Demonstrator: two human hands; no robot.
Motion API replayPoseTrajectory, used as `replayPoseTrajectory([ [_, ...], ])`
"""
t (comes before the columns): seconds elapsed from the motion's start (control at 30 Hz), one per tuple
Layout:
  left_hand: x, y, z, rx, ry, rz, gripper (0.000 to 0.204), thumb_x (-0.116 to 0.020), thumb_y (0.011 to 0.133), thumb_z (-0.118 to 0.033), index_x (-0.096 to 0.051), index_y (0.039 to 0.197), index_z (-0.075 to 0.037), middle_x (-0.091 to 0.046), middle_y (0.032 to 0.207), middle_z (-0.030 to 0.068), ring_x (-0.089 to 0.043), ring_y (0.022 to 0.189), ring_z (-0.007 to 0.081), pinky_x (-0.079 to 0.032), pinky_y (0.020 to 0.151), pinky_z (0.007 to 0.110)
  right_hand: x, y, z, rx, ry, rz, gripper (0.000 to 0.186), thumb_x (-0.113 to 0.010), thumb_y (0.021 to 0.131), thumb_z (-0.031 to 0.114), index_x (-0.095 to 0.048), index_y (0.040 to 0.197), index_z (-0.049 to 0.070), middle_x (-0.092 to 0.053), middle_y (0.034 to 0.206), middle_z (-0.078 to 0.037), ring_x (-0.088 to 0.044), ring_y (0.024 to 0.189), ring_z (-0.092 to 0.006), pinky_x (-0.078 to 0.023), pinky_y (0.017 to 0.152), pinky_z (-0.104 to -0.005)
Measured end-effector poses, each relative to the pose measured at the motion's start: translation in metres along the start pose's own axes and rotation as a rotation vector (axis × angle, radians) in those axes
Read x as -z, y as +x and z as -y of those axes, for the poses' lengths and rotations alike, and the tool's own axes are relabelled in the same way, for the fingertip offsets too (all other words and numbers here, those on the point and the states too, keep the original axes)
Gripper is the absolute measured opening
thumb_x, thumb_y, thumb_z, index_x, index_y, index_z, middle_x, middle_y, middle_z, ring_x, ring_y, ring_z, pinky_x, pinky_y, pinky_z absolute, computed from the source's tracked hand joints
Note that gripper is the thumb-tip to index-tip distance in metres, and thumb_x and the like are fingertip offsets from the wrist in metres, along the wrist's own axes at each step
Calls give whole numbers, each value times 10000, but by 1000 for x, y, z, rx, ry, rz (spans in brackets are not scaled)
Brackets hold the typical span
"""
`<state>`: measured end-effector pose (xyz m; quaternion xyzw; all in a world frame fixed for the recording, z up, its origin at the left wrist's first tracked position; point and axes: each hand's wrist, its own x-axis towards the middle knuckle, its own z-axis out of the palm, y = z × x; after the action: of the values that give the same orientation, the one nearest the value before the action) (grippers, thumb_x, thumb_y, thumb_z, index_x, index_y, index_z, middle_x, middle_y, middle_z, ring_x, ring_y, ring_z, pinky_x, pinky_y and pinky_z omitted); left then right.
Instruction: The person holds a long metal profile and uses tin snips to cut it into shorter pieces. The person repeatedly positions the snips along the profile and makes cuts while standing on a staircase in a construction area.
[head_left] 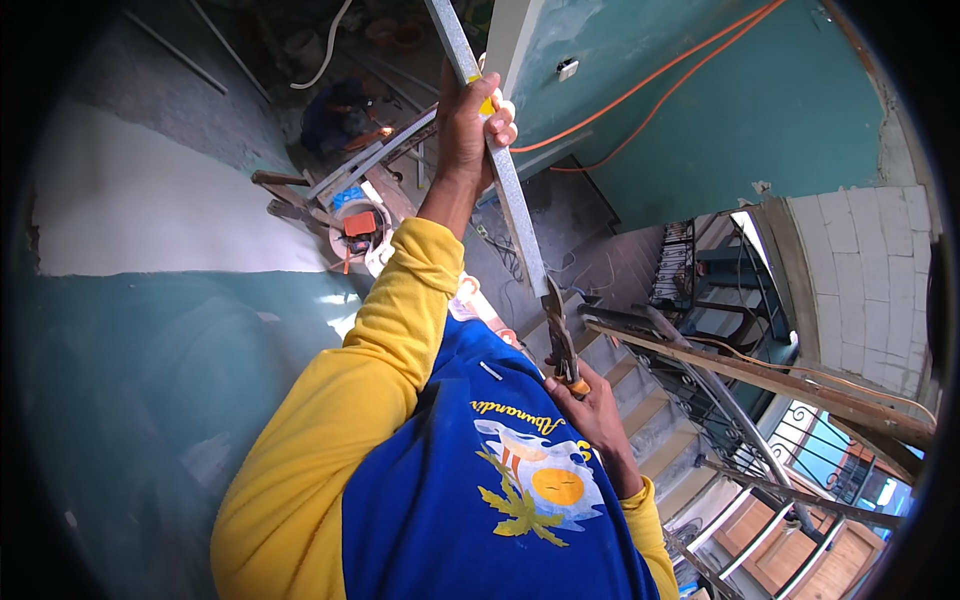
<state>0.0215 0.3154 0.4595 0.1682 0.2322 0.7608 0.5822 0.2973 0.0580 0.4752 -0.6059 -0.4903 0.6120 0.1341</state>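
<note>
My left hand (468, 135) is raised ahead of me, its fingers wrapped round a long, narrow galvanized metal channel (518, 215). A small yellow patch shows at that grip; I cannot make out what it is. The channel slants from the top of the view down towards my chest. At its lower end are the jaws of a pair of tin snips (562, 338) with orange on the handles. My right hand (598, 418) is closed round those handles, close to my blue shirt. Whether the blades are cutting into the metal cannot be seen clearly.
Stairs (640, 405) descend on the right, beside a wooden beam (760, 370) and a metal ladder (745, 535). Orange cords (650, 85) hang along the green wall. A bucket of tools (362, 222) stands below, left. Farther off, another person (335, 115) crouches near a bright spark.
</note>
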Motion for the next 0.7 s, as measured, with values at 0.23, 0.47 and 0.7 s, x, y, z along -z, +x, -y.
replayPoseTrajectory([
  [0.23, 4, 3, 2, 25, -2, 32, 252, -708, 960, -172, -496, 1096, -168, -487, 838, 9, -481, 535, 66, -430, 441, 224, -3, -1, -5, 88, -116, -82, 372, -769, 984, 303, -706, 1231, 31, -769, 954, -123, -673, 883, -139, -547, 829, -347],
  [0.47, -4, 0, 5, -3, 6, 26, 219, -726, 962, -200, -520, 942, -129, -495, 746, -12, -480, 524, 67, -421, 432, 226, -6, -2, -12, 137, -162, -149, 317, -786, 972, 256, -720, 1190, 35, -769, 888, -134, -689, 845, -132, -557, 783, -348],
  [0.7, -8, 0, 7, -8, 26, 42, 241, -740, 964, -197, -508, 1010, -152, -505, 808, -15, -480, 527, 55, -421, 434, 216, 6, -8, -10, 33, -4, 16, 507, -792, 963, 255, -635, 1400, 53, -752, 1077, -168, -696, 990, -180, -542, 888, -353],
])
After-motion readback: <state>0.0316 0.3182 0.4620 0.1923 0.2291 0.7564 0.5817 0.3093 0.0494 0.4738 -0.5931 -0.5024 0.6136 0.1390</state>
